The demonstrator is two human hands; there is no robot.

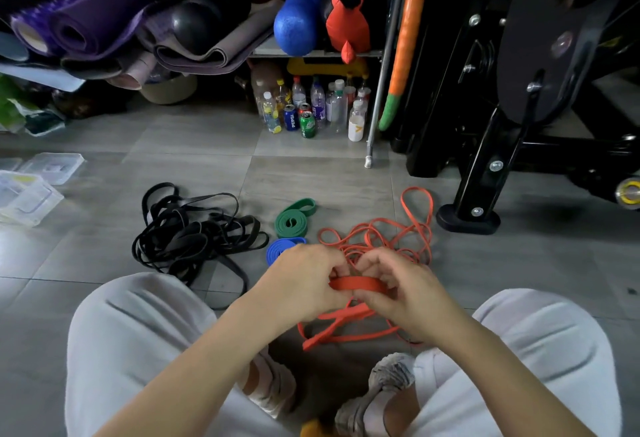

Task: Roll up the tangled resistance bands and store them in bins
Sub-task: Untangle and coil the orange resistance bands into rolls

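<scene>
An orange resistance band (356, 284) is held flat between both hands above my lap. My left hand (301, 280) pinches its left end and my right hand (405, 292) pinches its right end. The rest of that band trails down to the floor (332, 327). Beyond my hands lies a tangle of thin orange bands (391, 232). A rolled green band (292, 218) and a rolled blue band (280, 248) lie on the floor to the left of it. Further left sits a heap of tangled black bands (187, 232).
Clear plastic bins and lids (31, 187) lie on the tiled floor at far left. Bottles and cans (308, 107) stand under a shelf with yoga mats (104, 24). A black machine frame (502, 145) stands at right. My knees flank the hands.
</scene>
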